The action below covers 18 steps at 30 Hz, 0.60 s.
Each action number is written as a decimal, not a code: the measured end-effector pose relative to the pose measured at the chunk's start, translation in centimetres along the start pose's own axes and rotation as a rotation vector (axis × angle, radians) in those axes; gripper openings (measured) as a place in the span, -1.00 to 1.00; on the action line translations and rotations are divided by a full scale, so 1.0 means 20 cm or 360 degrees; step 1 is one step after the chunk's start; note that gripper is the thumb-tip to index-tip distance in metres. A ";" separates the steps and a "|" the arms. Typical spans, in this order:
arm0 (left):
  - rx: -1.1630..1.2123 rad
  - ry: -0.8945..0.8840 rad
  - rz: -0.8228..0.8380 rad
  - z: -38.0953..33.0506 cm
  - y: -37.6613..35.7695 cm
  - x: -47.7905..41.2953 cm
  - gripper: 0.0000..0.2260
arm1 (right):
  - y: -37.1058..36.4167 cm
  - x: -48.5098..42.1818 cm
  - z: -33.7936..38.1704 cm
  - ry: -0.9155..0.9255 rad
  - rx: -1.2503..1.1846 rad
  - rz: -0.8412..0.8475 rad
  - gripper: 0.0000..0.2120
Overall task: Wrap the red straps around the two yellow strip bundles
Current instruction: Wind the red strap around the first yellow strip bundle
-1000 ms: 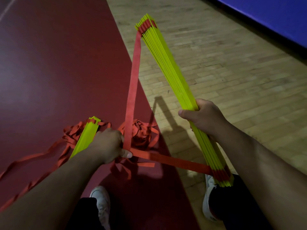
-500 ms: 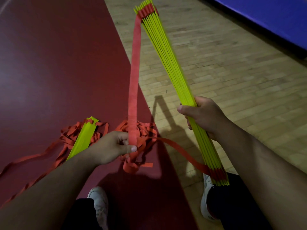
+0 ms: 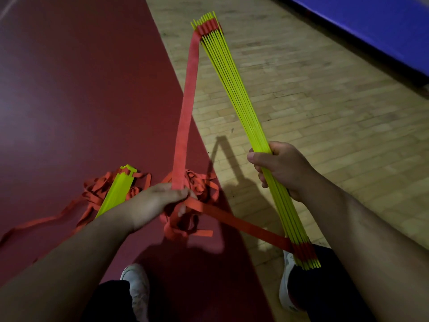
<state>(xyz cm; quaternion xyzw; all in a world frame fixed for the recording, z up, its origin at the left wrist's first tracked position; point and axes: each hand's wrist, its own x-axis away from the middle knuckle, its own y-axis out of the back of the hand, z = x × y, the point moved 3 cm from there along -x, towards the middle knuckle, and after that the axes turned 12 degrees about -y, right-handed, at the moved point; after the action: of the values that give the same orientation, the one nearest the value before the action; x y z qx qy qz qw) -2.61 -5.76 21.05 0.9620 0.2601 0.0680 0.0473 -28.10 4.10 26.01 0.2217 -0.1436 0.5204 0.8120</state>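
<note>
Sports hall floor: dark red painted zone (image 3: 81, 89) on the left, pale wood boards (image 3: 313, 101) on the right, a blue surface (image 3: 371, 24) along the far edge. Light is dim.

The right hand (image 3: 282, 168) is closed round the middle of the raised yellow bundle (image 3: 234, 89), which slants up and away from just above the right shoe (image 3: 286, 282). Its strips fan a little at the far end. The left hand (image 3: 160, 201) pinches the red strap (image 3: 185, 112) at a fold, low, just above the strap heap (image 3: 202, 182) on the red zone. From that pinch one run goes taut up to the bundle's far end and the other runs taut to its near end, a triangle with the bundle as third side. The second yellow bundle (image 3: 119, 189) lies on the floor beyond the left wrist, among loose strap, with no hand on it.

Judgement: wrapping of the first bundle is only starting. The strap is drawn out sideways, and no turn round the shaft is visible. The next move calls for the left hand to bring the fold across to the bundle and carry it round under tension, while the right hand clamps the strips against splaying. Snagging on the heap is the likely trouble.
</note>
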 end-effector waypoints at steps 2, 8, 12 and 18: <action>-0.0164 -0.0034 0.0034 0.00 0.02 0.00 -0.42 | -0.01 0.01 0.00 -0.0020 -0.0126 0.0079 -0.83; -0.0285 -0.0131 0.0101 0.02 0.08 -0.01 -0.47 | -0.01 0.03 0.00 -0.0096 -0.0404 0.0267 -0.90; -0.0398 -0.0137 -0.0011 0.00 0.06 -0.01 -0.53 | -0.02 0.03 -0.01 -0.0198 -0.0611 0.0396 -0.74; -0.0410 -0.0026 -0.0128 0.01 0.04 -0.02 -0.48 | -0.09 0.04 -0.03 -0.0424 -0.0752 0.0514 -0.65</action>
<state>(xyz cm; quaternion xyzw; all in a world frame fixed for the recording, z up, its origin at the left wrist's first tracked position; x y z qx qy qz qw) -2.47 -6.61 20.92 0.9373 0.2871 0.0912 0.1753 -26.06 4.34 25.46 0.0675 -0.3990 0.5612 0.7220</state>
